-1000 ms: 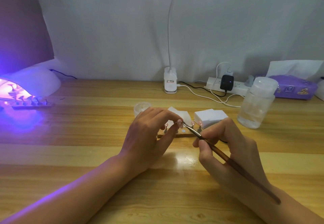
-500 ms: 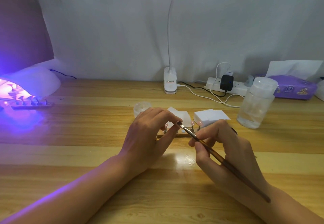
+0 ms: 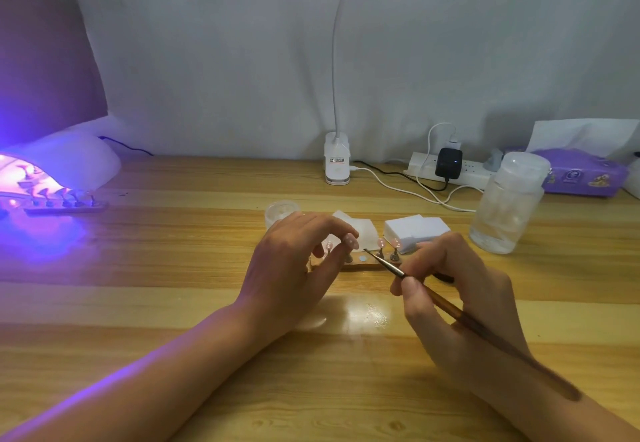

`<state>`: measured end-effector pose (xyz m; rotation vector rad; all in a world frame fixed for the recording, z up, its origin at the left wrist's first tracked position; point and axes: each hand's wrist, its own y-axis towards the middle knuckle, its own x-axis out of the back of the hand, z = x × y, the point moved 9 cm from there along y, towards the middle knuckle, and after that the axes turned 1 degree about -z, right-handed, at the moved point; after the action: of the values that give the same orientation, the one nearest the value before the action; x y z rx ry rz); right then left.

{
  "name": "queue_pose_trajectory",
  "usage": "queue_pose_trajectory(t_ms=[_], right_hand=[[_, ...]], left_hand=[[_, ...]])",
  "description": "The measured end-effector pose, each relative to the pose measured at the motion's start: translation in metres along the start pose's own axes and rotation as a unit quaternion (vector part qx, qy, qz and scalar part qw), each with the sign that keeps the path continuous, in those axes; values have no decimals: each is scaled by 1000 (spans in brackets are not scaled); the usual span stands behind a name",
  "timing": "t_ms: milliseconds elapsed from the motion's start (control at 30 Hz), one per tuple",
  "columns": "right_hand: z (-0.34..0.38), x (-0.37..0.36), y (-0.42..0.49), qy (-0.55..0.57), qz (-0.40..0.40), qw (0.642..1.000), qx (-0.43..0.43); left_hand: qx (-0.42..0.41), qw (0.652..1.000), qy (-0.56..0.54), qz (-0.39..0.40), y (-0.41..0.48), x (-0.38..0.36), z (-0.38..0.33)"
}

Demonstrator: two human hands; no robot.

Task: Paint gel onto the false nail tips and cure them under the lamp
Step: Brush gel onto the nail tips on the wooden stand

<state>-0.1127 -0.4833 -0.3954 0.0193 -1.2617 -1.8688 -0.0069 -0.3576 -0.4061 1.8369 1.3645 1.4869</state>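
On the right hand (image 3: 460, 289) the fingers (image 3: 410, 284) are pressed together in a pen-like pinch on the brush (image 3: 471, 322). They sit close behind its metal ferrule, and the long handle lies back over the wrist. The bristle end (image 3: 367, 252) points into the row of false nail tips (image 3: 381, 243), just left of the two pink tips at the right. On the left hand (image 3: 294, 268) the fingers (image 3: 349, 242) curl over the left part of the wooden holder (image 3: 360, 263). Whether they pinch a stand or only hover over it, I cannot tell.

The step looks like laying gel on one tip. It would go best with the brush hand braced low on the counter (image 3: 173, 268) and the holder steadied by the other hand. Short, light strokes from base to free edge should keep the gel thin and off the stand. Too much pressure could tilt a tip or knock its neighbour.

The tips are small, oval, pale pink and glossy, each raised on a little metal stand. Their holder lies in the middle of the counter, between the two hands, with one round spot bare. A second strip of tips (image 3: 65, 204) lies far left at the mouth of the lit curing lamp (image 3: 69, 161), washed in violet. A small clear pot (image 3: 280, 211) stands just beyond the left hand.
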Motion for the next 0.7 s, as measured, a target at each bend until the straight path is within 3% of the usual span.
queue_pose_trajectory(t_ms=[233,700], right_hand=[[7,0,3,7,-5,1000,28],[0,-5,1,48,3,999,-15]], left_hand=[[-4,1000,2,-1,0,0,-2],[-7,1000,8,0,-1,1,-6]])
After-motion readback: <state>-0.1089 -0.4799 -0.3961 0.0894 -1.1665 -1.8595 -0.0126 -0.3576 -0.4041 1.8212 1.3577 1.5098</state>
